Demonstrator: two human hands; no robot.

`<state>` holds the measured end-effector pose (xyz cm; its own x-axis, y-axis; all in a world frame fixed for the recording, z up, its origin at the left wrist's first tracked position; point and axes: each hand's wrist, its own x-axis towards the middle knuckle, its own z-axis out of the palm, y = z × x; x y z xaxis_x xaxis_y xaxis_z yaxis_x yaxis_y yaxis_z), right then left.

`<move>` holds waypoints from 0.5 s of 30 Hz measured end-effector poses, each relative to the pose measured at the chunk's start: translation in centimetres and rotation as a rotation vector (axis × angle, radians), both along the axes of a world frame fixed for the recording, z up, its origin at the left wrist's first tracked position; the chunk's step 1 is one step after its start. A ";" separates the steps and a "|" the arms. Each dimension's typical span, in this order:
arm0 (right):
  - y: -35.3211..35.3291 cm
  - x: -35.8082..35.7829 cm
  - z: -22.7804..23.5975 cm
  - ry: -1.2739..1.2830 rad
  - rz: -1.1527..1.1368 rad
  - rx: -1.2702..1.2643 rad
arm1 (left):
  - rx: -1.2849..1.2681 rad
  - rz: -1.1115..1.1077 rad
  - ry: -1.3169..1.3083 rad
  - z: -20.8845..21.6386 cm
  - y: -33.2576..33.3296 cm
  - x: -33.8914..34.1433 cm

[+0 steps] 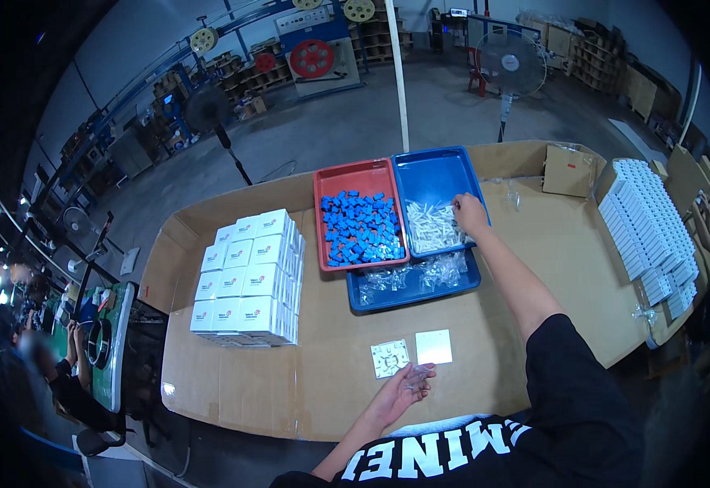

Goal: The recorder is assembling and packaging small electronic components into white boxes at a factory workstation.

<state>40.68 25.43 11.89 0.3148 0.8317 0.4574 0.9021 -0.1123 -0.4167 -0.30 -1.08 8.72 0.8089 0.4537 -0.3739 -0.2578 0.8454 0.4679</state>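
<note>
My left hand [400, 394] is closed on a small clear plastic bag [419, 376] near the front of the cardboard-covered table. Just beyond it lie an opened white plate with moulded fittings [389, 359] and a plain white square cover [434, 346], side by side. My right hand [470, 215] reaches over the right side of a blue tray [436, 172], its fingers curled down at a heap of small white tube-like pieces [433, 227]. What those fingertips hold is too small to make out.
Left of the blue tray, a red tray [357, 172] holds many small blue pieces [361, 228]. Another blue tray [414, 298] with clear bags sits beneath both. Stacked white boxes [245, 281] stand left; white plates [648, 232] are piled right. A person [78, 390] works at far left.
</note>
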 end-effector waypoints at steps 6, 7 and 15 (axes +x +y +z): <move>-1.9 0.4 2.5 0.635 0.147 0.344 | 0.038 -0.011 0.028 0.2 -0.1 0.2; -2.8 0.1 3.4 0.808 0.210 0.393 | 0.025 -0.013 0.024 0.0 0.1 0.2; -18.6 -11.7 3.8 1.120 0.384 -0.093 | -0.206 0.200 -0.169 -0.6 1.8 0.1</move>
